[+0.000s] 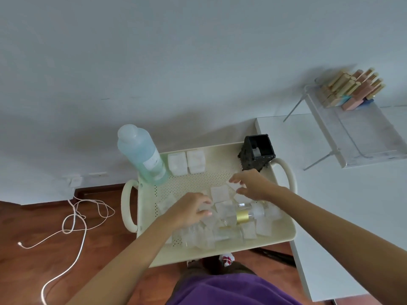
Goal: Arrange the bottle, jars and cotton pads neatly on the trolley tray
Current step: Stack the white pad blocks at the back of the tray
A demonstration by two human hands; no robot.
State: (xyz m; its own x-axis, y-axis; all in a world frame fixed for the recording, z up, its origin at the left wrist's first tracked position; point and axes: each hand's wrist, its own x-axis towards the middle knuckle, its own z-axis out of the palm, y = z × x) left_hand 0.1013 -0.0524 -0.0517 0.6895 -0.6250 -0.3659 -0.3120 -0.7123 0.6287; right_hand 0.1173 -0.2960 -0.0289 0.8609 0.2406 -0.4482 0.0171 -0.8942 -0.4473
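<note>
- On the trolley tray [284, 234], the big blue bottle [141, 154] stands upright in the far left corner, likely parked clear of the sorting.
- Two stacks of cotton pads [186, 162] sit beside it, apparently the tidy start.
- Clear jars [240, 215] lie tipped among loose pads, near side.
- The left hand [190, 209] curls onto a pad; the right hand [251, 183] pinches another, seemingly gathering them.

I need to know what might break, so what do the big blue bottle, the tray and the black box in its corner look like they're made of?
The big blue bottle looks like translucent plastic: cloudy walls with blue liquid showing through. The tray seems to be cream plastic or coated metal, matte and perforated with small holes. The black box looks like rough, grainy plastic; I can't tell more.
</note>
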